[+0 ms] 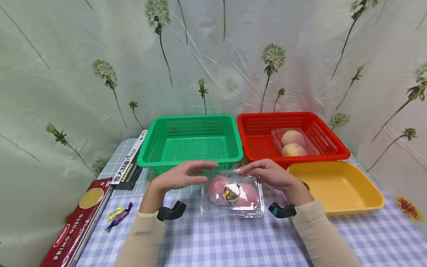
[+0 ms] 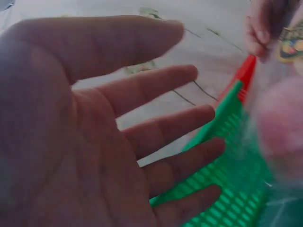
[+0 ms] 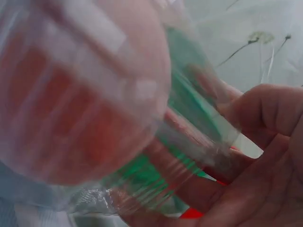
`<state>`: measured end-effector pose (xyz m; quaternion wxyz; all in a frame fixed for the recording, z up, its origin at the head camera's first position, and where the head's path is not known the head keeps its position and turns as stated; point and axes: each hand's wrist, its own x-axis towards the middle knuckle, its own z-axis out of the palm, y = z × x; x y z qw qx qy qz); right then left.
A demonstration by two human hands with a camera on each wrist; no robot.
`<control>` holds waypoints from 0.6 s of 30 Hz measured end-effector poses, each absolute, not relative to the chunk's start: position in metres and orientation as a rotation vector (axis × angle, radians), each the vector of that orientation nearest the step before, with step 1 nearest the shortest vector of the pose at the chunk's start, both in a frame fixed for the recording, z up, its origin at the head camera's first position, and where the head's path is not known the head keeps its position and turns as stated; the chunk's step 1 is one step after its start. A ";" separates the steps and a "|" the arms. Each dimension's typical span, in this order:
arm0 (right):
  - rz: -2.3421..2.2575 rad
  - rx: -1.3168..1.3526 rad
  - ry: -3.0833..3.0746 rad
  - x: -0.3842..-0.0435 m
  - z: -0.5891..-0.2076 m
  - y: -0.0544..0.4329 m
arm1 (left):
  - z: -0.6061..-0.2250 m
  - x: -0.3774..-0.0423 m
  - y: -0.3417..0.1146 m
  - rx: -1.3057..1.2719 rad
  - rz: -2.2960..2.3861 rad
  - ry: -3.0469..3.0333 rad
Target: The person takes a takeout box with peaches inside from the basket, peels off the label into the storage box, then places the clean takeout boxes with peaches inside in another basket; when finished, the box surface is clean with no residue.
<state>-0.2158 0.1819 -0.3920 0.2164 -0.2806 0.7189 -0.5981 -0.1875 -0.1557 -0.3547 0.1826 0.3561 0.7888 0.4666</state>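
Observation:
A clear plastic clamshell box (image 1: pixel 232 213) with two pink peaches (image 1: pixel 246 194) and a round black-and-gold sticker (image 1: pixel 231 193) is in front of the green basket. My right hand (image 1: pixel 271 174) grips the box at its far right corner; in the right wrist view its thumb is at the edge and the fingers (image 3: pixel 189 189) show through the plastic. My left hand (image 1: pixel 181 176) hovers at the box's left side. In the left wrist view its fingers (image 2: pixel 161 127) are spread, with a gap between them and the box.
Behind the box stand a green basket (image 1: pixel 143 157) and a red basket (image 1: pixel 245 133), which holds another box of peaches (image 1: pixel 293 142). A yellow tray (image 1: pixel 337 189) is at right. Pasta packs (image 1: pixel 80 218), a black box (image 1: pixel 131 167) and small wrapped sweets (image 1: pixel 120 217) lie at left.

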 end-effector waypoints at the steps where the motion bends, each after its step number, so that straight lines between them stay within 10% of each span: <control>1: -1.656 -0.768 2.016 -0.217 -0.394 0.181 | -0.358 -0.189 -0.155 1.009 1.267 2.245; 18: -1.084 -0.859 2.463 -0.203 -0.370 0.190 | -0.386 -0.198 -0.145 0.944 0.988 2.345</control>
